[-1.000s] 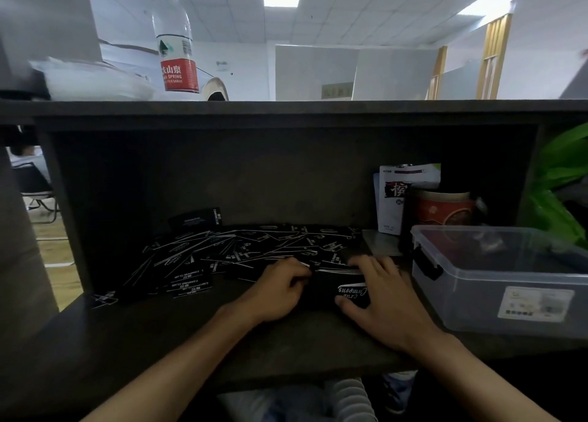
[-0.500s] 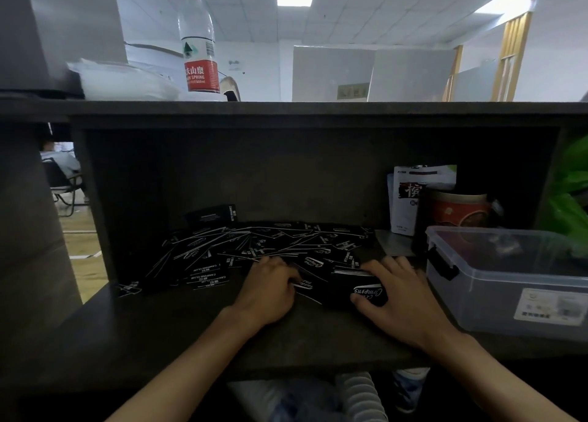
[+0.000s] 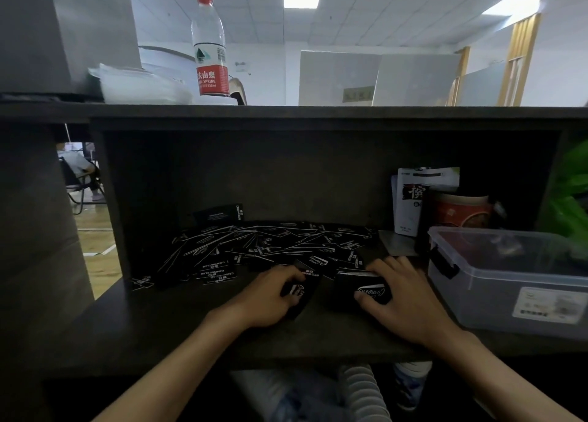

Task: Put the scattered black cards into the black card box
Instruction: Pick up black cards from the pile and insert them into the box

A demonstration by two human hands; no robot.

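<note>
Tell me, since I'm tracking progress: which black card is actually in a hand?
The black card that the left hand grips, nearest the card box; the other cards lie scattered behind.

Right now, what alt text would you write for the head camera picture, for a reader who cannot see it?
A person's left hand grips a few black cards while the right hand holds a black card box on a dark shelf. More cards lie scattered behind them, a clear plastic tub stands at the right, and a water bottle stands on top.
</note>
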